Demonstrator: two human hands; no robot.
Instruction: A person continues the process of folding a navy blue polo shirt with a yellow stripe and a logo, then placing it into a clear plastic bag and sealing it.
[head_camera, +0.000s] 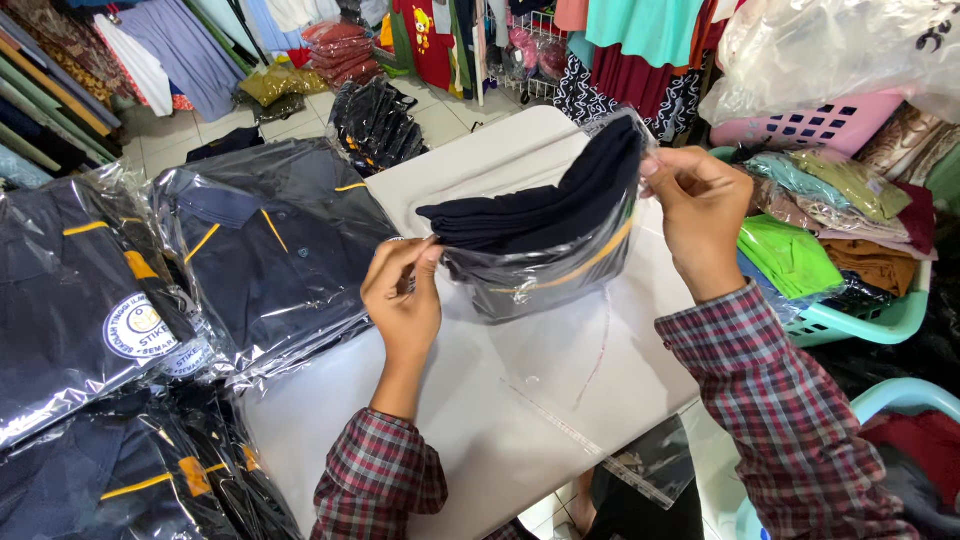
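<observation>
A folded dark navy garment (560, 205) with a yellow stripe sits partly inside a clear plastic bag (560, 350), held up above a white table (470, 440). My left hand (402, 295) pinches the garment's lower left corner and the bag's edge. At the upper right corner, my right hand (695, 205) grips the garment and the bag. The bag's open flap hangs down over the table's near edge. Both sleeves are red plaid.
Stacks of bagged navy shirts (270, 250) with yellow trim lie to the left. A teal basket (860, 320) of folded coloured clothes stands at the right, a pink basket (810, 120) behind it. Clothes hang along the back; more bagged dark garments (375, 120) lie on the tiled floor.
</observation>
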